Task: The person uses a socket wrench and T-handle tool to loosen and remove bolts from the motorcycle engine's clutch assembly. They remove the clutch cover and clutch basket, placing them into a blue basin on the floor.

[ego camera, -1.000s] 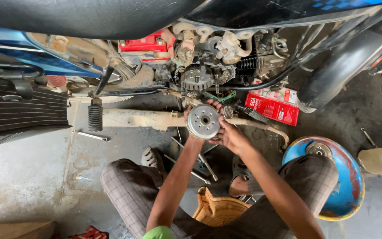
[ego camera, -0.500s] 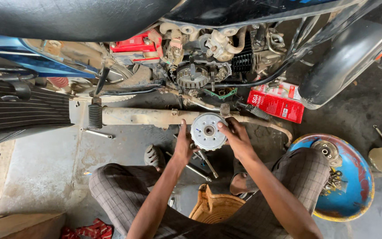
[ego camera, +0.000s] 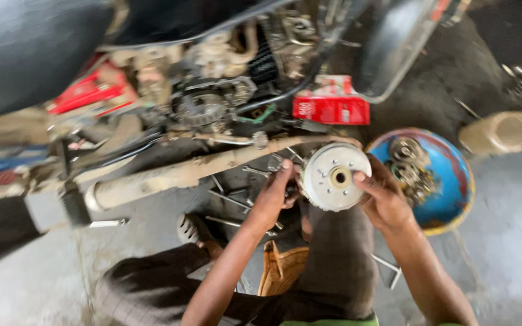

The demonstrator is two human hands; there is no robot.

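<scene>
Holding a round metal clutch drum (ego camera: 334,176) with both hands, in front of the knees and just below the motorcycle's exhaust pipe (ego camera: 176,175). Left hand (ego camera: 273,196) grips the drum's left edge, fingers curled behind the rim, thumb on the front face near the top. Right hand (ego camera: 385,199) grips the right edge, thumb pressed on the face beside the centre hole, the other fingers wrapped behind. Drum face points at the camera: pale metal, centre bore, ring of small holes around it.

Engine (ego camera: 212,105) sits above and left of the drum, side cover off, a gear visible inside. Frame is motion-blurred, so finer engine detail can't be made out. Red box (ego camera: 331,105) rests on the ground just above the drum, close to the dark mudguard (ego camera: 394,51). Blue bowl (ego camera: 448,181) sits just right of the right hand, with gears and other metal parts lying in it. Cream-coloured container (ego camera: 502,133) lies further right, apart from the bowl.

Several wrenches (ego camera: 231,199) lie on the concrete floor (ego camera: 515,241) under the pipe, near the left hand. Another metal tool (ego camera: 107,223) lies further left by the black footpeg (ego camera: 74,202). Woven basket (ego camera: 282,271) sits between the person's legs, below the drum.
</scene>
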